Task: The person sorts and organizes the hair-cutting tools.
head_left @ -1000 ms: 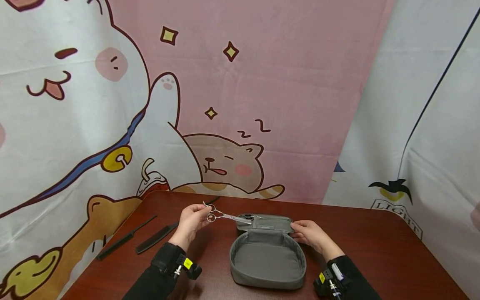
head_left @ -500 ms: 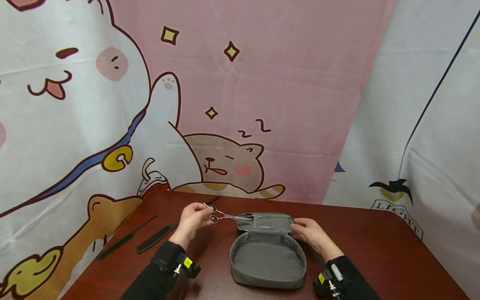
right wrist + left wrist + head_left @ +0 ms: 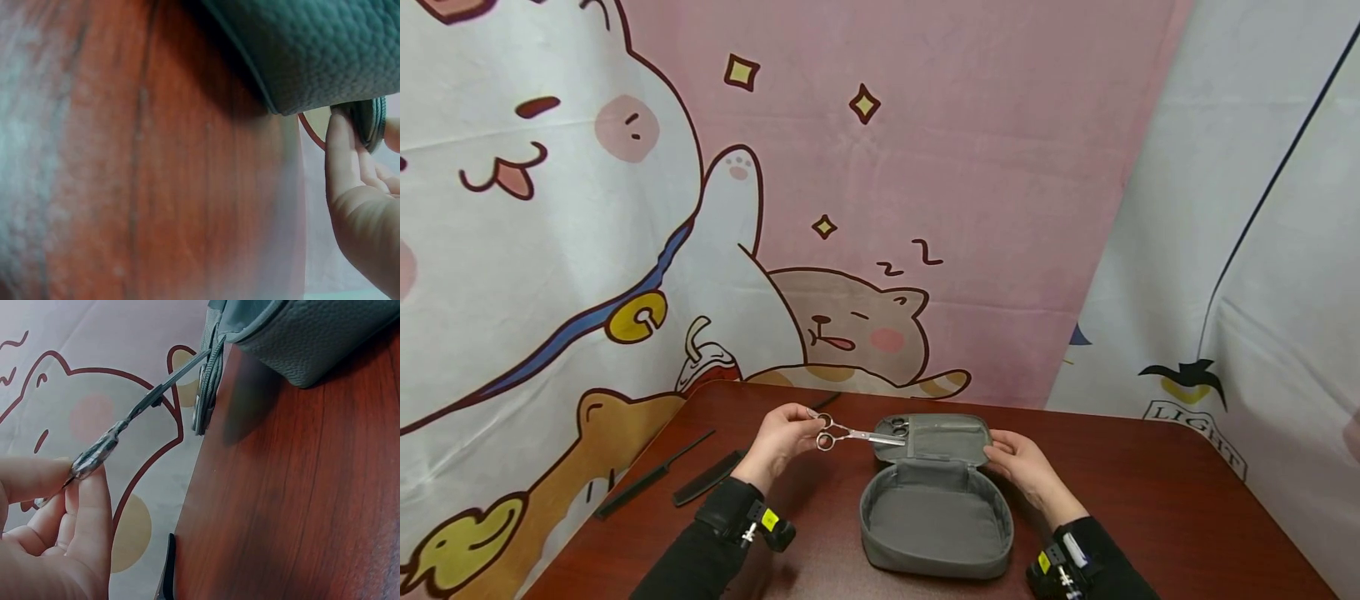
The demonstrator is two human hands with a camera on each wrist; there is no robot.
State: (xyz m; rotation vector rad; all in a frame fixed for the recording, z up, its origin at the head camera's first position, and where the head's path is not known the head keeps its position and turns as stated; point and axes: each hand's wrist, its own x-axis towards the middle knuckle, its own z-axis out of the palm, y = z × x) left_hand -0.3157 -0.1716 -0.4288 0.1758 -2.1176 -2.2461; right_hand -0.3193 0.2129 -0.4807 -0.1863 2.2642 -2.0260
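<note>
My left hand (image 3: 782,442) pinches a pair of silver hairdressing scissors (image 3: 850,433) by the finger rings, blades pointing right. The blade tips overlap the left part of the raised lid (image 3: 947,433) of a grey zip case (image 3: 936,558). In the left wrist view the scissors (image 3: 103,450) are seen edge-on, their tips at the zipped edge of the lid. A clear pocket lines the lid's inside, and dark rings (image 3: 898,425) show at its left. At the lid's right edge, my right hand (image 3: 1026,467) holds it between thumb and fingers.
A dark tail comb (image 3: 647,483) and a wider black comb (image 3: 707,479) lie on the reddish wooden table (image 3: 1120,483) to the left. The case's open base faces up, with nothing visible inside. A printed cloth (image 3: 1000,208) hangs behind the table.
The lid has tilted further up, with my right hand rising slightly at its edge. The scissors shifted a little toward the lid, then slightly back; their tips still overlap it.
</note>
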